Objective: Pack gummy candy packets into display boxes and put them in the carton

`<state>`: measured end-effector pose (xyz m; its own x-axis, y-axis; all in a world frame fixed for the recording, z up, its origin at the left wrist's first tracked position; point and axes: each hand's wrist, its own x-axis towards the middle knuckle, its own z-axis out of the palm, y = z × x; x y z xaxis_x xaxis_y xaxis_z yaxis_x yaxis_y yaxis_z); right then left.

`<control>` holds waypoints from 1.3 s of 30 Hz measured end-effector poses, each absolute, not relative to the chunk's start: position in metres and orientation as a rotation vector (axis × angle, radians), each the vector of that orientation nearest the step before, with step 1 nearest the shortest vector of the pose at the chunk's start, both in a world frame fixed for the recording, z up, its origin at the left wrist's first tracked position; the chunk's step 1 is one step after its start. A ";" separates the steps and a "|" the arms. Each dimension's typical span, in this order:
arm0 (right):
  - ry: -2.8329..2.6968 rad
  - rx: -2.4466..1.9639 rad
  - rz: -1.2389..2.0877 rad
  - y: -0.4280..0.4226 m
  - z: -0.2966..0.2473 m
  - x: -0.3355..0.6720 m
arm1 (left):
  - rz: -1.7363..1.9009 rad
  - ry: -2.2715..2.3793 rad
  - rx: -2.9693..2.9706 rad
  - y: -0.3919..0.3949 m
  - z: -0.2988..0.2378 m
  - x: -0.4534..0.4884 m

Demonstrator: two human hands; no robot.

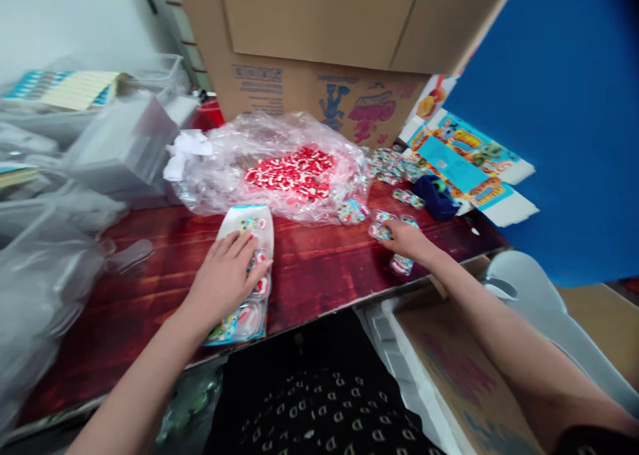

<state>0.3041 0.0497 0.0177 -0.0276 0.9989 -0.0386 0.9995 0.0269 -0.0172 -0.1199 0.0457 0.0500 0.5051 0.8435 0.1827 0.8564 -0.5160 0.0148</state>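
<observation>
My left hand (pixel 229 269) lies flat, fingers spread, over a white and blue printed carton (pixel 223 227). Several clear plastic packs (pixel 248 320) with red, white and coloured contents sit in it, partly under the hand. At the right, my right hand (pixel 404 237) has its fingertips closed on a small clear pack (pixel 380 231) at the table top. Another pack (pixel 401 264) lies just below that hand. Close by are a pack (pixel 352 211) to its left and one (pixel 408 198) above it.
An open clear bag (pixel 219 175) of small red and white pieces stands at the table's middle back, before a large cardboard box (pixel 299 96). A blue tape dispenser (pixel 435 197) and unfolded printed cartons (pixel 452 155) are at right. Stacked plastic trays (pixel 120 149) fill the left.
</observation>
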 end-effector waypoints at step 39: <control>2.813 0.925 0.247 0.144 0.080 0.026 | -0.450 -1.641 -2.639 0.033 0.044 -0.117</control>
